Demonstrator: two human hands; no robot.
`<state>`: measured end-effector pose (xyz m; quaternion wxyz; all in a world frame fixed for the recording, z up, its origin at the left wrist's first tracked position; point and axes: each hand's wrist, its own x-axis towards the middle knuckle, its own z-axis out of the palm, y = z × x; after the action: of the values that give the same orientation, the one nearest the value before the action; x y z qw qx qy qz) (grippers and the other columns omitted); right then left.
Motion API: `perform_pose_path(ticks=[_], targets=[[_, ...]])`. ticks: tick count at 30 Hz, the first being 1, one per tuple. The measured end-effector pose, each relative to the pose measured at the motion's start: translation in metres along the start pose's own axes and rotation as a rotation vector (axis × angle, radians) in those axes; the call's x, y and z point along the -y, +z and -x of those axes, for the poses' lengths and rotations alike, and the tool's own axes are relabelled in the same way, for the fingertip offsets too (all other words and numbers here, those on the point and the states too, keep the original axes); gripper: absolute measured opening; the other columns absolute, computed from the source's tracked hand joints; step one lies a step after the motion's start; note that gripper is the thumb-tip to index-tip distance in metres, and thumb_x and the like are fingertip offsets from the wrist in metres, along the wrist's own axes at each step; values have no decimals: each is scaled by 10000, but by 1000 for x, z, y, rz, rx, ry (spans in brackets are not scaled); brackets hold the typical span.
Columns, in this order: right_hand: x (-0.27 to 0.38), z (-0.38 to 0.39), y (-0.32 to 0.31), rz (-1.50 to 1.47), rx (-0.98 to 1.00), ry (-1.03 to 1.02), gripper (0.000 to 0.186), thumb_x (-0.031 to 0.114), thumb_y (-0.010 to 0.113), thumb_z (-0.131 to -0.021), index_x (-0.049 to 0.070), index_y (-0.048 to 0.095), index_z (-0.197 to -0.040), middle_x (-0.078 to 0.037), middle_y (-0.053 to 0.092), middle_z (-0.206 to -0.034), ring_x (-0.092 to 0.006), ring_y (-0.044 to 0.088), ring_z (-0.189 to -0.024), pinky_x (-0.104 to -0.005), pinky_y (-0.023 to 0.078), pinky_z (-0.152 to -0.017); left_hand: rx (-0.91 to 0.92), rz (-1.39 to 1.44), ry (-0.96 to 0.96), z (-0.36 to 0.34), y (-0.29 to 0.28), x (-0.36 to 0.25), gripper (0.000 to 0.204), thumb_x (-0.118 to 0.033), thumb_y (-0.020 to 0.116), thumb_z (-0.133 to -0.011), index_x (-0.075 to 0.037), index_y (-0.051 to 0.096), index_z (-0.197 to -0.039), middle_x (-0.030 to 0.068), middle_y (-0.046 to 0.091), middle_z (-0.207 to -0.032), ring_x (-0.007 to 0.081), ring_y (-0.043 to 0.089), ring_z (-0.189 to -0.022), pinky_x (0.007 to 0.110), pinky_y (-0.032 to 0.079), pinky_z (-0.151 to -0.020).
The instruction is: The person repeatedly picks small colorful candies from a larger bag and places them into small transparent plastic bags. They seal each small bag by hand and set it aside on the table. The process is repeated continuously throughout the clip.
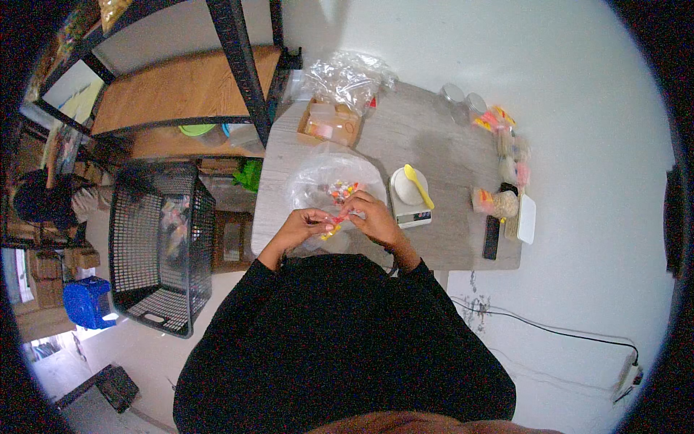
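Note:
My left hand (303, 228) and my right hand (365, 213) meet over the near part of the grey table (455, 231), both pinched on a small clear packet (331, 230) with red at its top and yellow in its lower part. Just beyond my fingers lies a large translucent plastic bag (314, 173) with a pile of small multicoloured pieces (345, 189) on it. To the right sits a white scale (406, 215) bearing a white dish (403, 188) and a yellow spoon (419, 192).
A cardboard box (327, 126), crumpled plastic (343, 76), two jars (463, 101), bagged goods (513, 155), a white tray (526, 220) and a black phone (490, 239) edge the table. Left are metal-framed shelves (181, 87), a black crate (148, 311) and another person (40, 199). A cable (549, 325) runs right.

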<state>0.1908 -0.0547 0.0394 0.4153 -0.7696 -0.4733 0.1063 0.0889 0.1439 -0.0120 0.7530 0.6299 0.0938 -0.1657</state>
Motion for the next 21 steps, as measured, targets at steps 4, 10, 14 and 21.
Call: perform_pose_path(ticks=[4,10,14,21], targets=[[5,3,-2,-134,73,96,131,21,648,-762,44,644,-891,-95,600,-942,-263,595,-924,-349,466,-836,20,-12,-48,3,2,-2,231,-127,731,-798,-18,678,-995,47,696,-941,138,631,-901,283,479,-845],[13,10,-2,11,91,71,133,113,664,-784,42,644,-895,-112,613,-921,-254,605,-888,-346,477,-799,61,-47,-34,6,10,-7,196,-130,718,-809,-23,684,-969,34,696,-930,122,626,-880,276,479,-818],[14,18,-4,-50,131,242,159,165,657,-818,37,637,-911,-115,624,-921,-241,616,-868,-339,481,-785,116,-79,-29,4,13,-3,167,-158,673,-853,-34,686,-964,23,690,-910,103,610,-852,264,470,-803],[14,29,0,-157,113,391,206,199,663,-833,40,641,-963,-113,637,-930,-239,627,-883,-341,480,-812,151,-47,1,-1,23,-3,186,-197,638,-884,-34,691,-955,-1,672,-875,84,583,-804,243,455,-768]])
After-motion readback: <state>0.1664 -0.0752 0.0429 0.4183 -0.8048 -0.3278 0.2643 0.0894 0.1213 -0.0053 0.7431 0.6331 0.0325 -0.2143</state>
